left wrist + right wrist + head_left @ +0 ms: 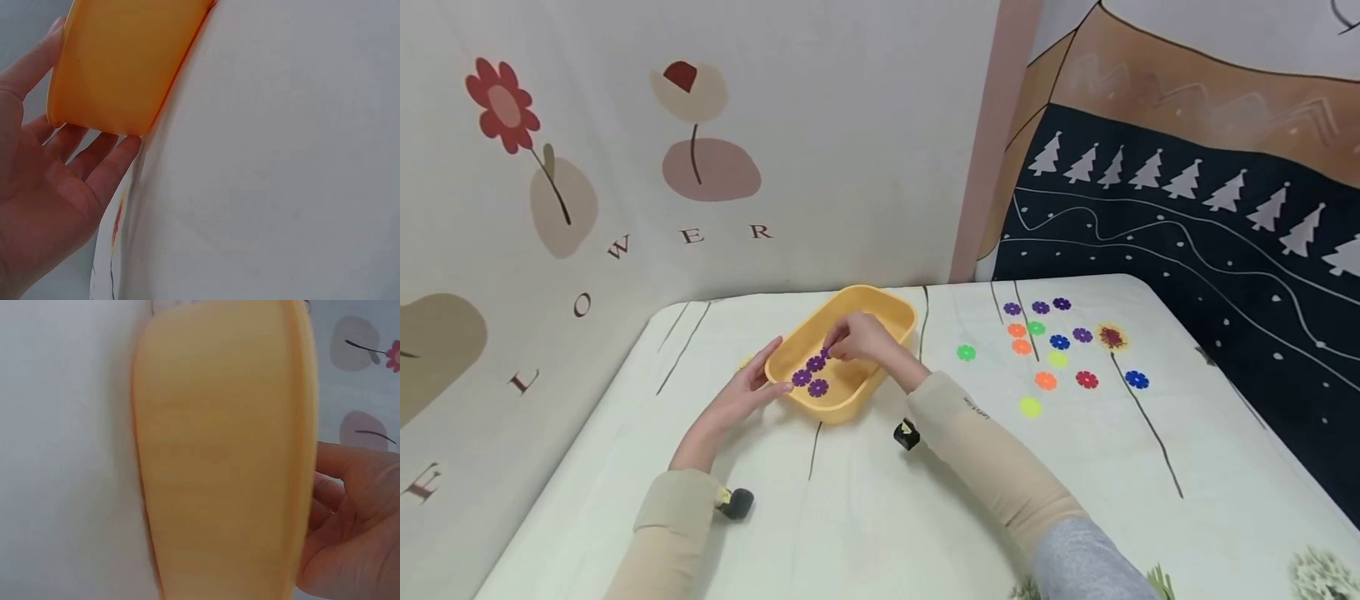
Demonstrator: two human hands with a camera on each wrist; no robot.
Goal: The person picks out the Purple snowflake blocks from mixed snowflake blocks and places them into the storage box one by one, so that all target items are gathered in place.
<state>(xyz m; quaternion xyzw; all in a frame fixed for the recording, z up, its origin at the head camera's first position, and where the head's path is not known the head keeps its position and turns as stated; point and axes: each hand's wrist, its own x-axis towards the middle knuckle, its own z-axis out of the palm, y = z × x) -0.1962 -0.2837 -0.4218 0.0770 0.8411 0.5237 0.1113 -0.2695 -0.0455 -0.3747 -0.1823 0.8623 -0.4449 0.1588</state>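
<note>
A yellow plastic bin (842, 408) stands slantwise on the table. My left hand (741, 396) holds its near left end, thumb at the rim and fingers spread against the end wall in the left wrist view. Inside the bin, my right hand (865, 337) pinches a small purple flower-shaped piece (826, 353). Just beside the fingertips lie more purple flower pieces (817, 387) on the bin floor. From the right wrist, the bin's side wall (219, 450) hides the fingertips and the pinched piece.
Loose flower pieces in orange (1046, 381), green (966, 353), red (1087, 380), blue (1137, 380), yellow and purple are scattered on the right of the white tablecloth (850, 525). Printed wall hangings rise behind the table's back and left edges.
</note>
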